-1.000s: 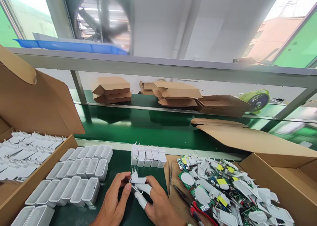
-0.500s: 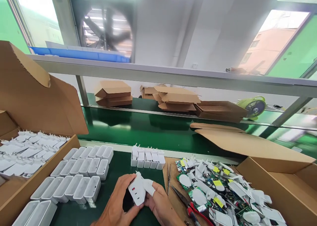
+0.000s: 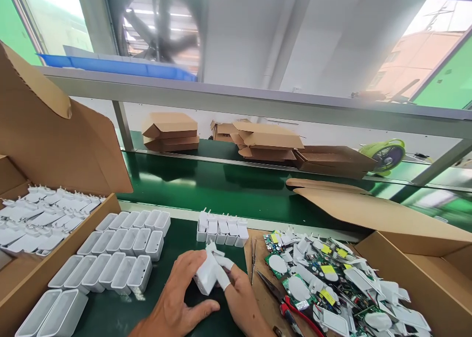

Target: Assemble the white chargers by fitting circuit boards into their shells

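Note:
Between my two hands, above the green mat, is a white plastic housing (image 3: 206,276), tilted with a plain face showing and small white parts at its top end. My left hand (image 3: 175,290) grips it from the left, fingers behind and thumb stretched below. White finger covers sit on two fingertips of my right hand (image 3: 241,297), which pinch the housing's upper right side. Just beyond stands a short row of white housings (image 3: 222,231) with parts set in them. Several rows of open white plastic shells (image 3: 114,273) lie to the left.
At right, circuit boards and white parts (image 3: 324,283) are heaped on cardboard. Red-handled pliers (image 3: 283,302) and tweezers (image 3: 253,260) lie beside them. A carton of white pieces (image 3: 47,219) stands left, an open carton (image 3: 424,273) right. Flat boxes (image 3: 269,137) rest beneath the shelf.
The housing has turned in my hands, so the face with slots and a red mark no longer shows. My left thumb has come off its lower edge. The view has shifted slightly.

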Motion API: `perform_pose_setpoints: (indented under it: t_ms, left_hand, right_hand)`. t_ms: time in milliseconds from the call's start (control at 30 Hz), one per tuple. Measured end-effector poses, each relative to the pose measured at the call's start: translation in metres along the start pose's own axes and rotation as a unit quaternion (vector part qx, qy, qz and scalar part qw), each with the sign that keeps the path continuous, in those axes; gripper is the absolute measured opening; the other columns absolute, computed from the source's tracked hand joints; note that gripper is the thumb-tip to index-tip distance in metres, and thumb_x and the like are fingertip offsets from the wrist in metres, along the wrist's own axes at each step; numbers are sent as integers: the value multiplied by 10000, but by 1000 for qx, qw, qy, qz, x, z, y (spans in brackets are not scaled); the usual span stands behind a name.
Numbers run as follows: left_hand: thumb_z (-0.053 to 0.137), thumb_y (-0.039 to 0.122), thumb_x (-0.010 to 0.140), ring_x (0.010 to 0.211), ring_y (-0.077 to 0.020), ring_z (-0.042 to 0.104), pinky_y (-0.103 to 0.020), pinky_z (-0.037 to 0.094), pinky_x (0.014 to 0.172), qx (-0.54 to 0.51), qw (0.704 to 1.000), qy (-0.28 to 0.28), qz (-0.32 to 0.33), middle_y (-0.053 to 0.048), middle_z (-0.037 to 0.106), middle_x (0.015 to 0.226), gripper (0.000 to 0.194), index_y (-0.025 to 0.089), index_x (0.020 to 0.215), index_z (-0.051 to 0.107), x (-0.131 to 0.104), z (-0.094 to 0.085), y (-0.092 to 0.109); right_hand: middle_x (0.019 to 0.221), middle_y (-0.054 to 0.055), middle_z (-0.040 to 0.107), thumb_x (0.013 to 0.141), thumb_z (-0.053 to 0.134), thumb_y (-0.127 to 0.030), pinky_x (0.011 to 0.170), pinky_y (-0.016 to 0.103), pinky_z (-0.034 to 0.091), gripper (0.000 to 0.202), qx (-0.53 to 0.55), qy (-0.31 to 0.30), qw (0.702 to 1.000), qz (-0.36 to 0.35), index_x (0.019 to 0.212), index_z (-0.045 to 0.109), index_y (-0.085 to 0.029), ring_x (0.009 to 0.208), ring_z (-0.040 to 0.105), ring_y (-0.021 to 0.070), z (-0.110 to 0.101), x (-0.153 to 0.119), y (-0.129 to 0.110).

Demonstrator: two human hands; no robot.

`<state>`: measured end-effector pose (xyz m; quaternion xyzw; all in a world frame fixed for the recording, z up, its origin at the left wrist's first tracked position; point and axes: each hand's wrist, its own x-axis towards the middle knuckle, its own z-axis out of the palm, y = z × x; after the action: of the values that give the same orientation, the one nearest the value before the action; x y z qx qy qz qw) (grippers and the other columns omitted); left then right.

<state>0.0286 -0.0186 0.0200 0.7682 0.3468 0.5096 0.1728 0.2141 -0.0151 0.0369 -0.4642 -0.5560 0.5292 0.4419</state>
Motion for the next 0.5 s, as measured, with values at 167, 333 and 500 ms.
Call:
perform_pose_setpoints:
  t_ms: [167,333,500]
  left_hand:
    - [717,448,965,1315,-348,635,-461,596,1043,42,997,-53,-36,-150,548,1534,496,329,1435,610,0,-4,0]
    - [656,286,1013,1278,-297,673,-407,599,1060,58,998,-35,-15,-124,658,1433,310,283,1318,704,0,2,-5]
    - [701,241,983,1265,-299,691,-417,593,1087,89,996,-7,14,-98,675,1439,370,292,1349,702,-3,9,-8]
  right_hand:
    - [1149,93,691,866,594,-196,963,437,528,303,-240,39,964,-111,1164,639,-228,1049,653,270,-6,-6,5]
    - [1231,101,649,783,609,-105,974,433,545,674,-223,30,971,-86,1430,447,-205,1031,657,249,-7,-7,24]
    - [1420,134,582,833,591,-118,1093,477,489,721,-203,-53,971,-112,1526,413,-212,1249,606,283,-5,-5,27]
